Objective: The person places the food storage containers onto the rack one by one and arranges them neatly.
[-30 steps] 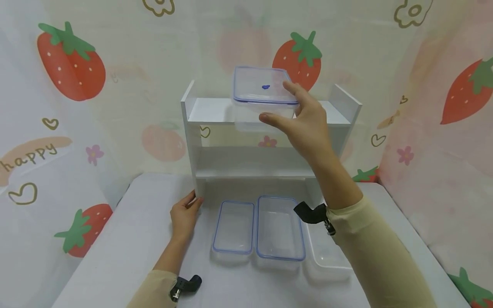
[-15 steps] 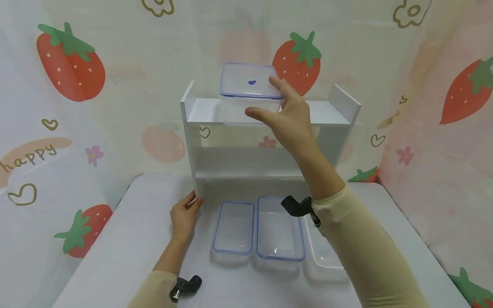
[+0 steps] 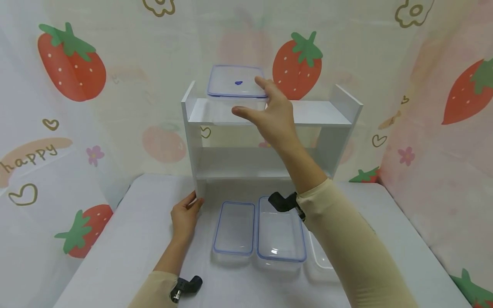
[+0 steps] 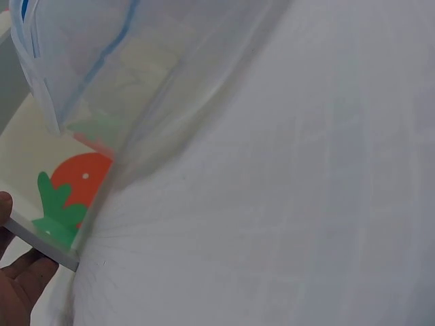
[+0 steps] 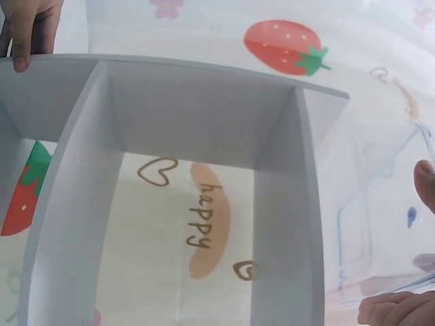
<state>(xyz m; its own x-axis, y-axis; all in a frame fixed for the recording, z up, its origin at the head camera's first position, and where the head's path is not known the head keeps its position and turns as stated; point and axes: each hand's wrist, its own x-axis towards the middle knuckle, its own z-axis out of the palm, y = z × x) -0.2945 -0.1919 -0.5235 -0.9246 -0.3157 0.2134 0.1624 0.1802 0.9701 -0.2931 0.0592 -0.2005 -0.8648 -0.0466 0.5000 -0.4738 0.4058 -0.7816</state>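
A small white shelf unit (image 3: 246, 162) stands on the table. My right hand (image 3: 275, 117) holds a clear food container (image 3: 231, 83) with a blue-edged lid by its right side, thumb in front and fingers behind. The container is at the left part of the top board; whether its base touches the board I cannot tell. In the right wrist view the container (image 5: 374, 210) is beside the top board, with the thumb and fingers at the frame's edge. Low down, my left hand (image 3: 185, 218) pinches the front edge of the unit's left side panel (image 4: 44, 244).
In front of the unit, a smaller blue-rimmed container (image 3: 235, 229) and a larger one (image 3: 281, 235) stand side by side. A white-rimmed container (image 3: 319, 256) is right of them, partly behind my right sleeve. Strawberry-print cloth (image 3: 146, 51) hangs behind.
My right hand has carried the lidded container leftward along the top of the unit, to near the left side panel. The left hand has stayed on the panel.
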